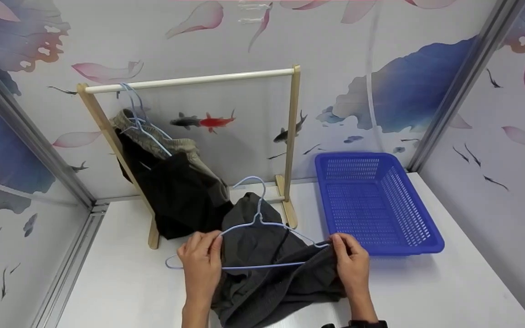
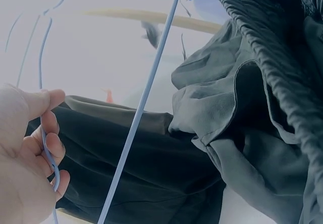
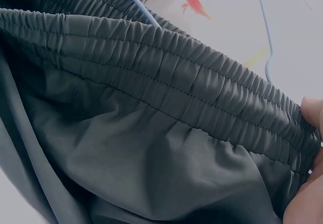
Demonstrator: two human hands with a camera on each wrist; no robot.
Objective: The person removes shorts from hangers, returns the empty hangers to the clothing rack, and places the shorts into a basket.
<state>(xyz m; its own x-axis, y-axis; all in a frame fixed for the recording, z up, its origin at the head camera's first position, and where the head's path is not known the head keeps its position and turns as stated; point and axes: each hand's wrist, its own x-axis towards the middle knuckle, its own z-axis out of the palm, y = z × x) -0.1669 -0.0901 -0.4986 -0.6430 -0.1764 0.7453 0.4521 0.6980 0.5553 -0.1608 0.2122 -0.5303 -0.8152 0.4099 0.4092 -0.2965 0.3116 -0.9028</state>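
A light blue clothes hanger [image 1: 259, 217] is held over dark grey pants [image 1: 253, 291] with a gathered elastic waistband [image 3: 176, 77]. My left hand [image 1: 201, 259] pinches the hanger's left shoulder; in the left wrist view the fingers of that hand [image 2: 35, 143] curl round the blue wire. The hanger's left end pokes out past this hand, outside the waistband. On the other side, my right hand [image 1: 352, 262] grips the waistband beside the hanger's right end, which reaches into the waist opening. The pants' lower part lies bunched on the table, leg length hidden.
Behind stands a small wooden rack with a white rail [image 1: 189, 80]. Black pants [image 1: 185, 196] and beige elastic-waist pants [image 1: 182, 145] hang on blue hangers at its left end. A blue perforated basket [image 1: 324, 200] sits on the white table [image 1: 463, 282] at right. Printed walls enclose the table.
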